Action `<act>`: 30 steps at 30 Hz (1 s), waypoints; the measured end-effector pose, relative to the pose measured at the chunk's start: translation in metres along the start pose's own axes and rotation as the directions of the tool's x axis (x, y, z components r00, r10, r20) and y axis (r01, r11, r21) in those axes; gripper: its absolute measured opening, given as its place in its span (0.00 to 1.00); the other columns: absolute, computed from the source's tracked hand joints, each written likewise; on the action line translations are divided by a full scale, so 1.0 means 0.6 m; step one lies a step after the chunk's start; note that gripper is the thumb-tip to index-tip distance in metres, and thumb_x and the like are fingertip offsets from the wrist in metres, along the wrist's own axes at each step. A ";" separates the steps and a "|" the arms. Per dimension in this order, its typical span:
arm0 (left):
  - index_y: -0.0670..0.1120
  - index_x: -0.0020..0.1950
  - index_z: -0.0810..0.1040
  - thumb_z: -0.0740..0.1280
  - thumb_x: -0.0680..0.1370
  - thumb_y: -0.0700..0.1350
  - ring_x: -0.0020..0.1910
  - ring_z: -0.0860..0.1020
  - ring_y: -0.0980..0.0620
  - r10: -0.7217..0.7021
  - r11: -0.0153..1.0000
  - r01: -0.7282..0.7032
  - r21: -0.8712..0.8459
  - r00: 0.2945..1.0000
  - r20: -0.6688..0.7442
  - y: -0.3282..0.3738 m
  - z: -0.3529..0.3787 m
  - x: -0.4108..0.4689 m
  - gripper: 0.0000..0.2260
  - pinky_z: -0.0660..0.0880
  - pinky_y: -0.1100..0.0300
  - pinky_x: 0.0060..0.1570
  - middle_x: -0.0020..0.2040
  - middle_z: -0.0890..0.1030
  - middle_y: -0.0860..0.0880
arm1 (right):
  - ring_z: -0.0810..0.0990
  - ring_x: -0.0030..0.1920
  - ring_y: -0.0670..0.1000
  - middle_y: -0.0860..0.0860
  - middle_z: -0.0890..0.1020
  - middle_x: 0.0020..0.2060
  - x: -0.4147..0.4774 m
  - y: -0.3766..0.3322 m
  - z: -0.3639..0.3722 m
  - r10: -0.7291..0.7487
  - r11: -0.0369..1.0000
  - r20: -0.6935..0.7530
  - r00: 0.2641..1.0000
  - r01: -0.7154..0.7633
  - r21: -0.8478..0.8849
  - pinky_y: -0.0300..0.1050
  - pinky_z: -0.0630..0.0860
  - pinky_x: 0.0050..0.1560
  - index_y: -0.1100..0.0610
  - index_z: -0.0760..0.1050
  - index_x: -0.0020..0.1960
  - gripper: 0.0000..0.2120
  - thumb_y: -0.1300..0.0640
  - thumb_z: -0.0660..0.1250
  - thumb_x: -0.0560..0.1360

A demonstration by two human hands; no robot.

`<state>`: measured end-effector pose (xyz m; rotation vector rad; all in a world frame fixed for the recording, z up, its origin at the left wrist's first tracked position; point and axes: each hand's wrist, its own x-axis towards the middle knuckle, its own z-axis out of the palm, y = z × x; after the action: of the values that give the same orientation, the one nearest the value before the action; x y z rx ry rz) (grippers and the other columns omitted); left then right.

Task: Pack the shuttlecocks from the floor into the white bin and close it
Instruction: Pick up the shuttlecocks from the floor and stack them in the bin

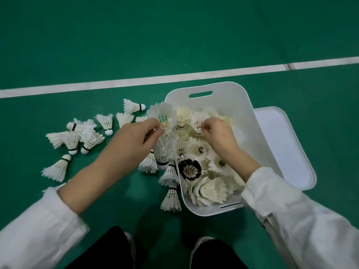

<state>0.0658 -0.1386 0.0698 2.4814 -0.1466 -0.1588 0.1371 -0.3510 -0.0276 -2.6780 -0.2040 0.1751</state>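
- Down on the green court floor [97, 45], head view, the only view: white bin [223, 90] stands open just right of centre, already holding a heap of shuttlecocks [209, 189]; one black-feathered shuttlecock [189, 169] sits among them.
- Lid [285, 144] lies flat on the floor beside the bin's right wall, touching or just beside it; parked there, I judge, to keep the mouth free for loading.
- Left hand [134, 140] hovers over the bin's left rim, fingers pinched together on a shuttlecock stack [163, 133] that hangs cork-down at the rim; nesting them probably saves trips.
- Right hand [217, 134] is inside the bin mouth, fingertips pinching the cork end of a single shuttlecock [198, 121], seemingly seating it.
- Loose shuttlecocks [77, 134] lie scattered on the floor left of the bin, several more right against its left wall [171, 197].
- Judgement: packing partway done; floor pile not yet cleared, bin not yet closed.
- White court line [136, 81] runs behind the bin.
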 end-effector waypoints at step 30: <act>0.55 0.56 0.74 0.58 0.71 0.68 0.48 0.72 0.65 0.099 0.995 -0.094 -0.034 0.981 0.166 -0.025 -0.010 0.002 0.23 0.66 0.69 0.47 0.50 0.71 0.60 | 0.78 0.53 0.56 0.56 0.81 0.53 0.015 -0.017 -0.097 0.022 0.997 -0.120 0.993 -0.012 0.078 0.43 0.71 0.53 0.63 0.76 0.57 0.12 0.64 0.58 0.78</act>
<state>0.0692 -0.1233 0.0656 2.4275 -0.3331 -0.3260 0.1541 -0.3652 0.0281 -2.6037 -0.1337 0.0259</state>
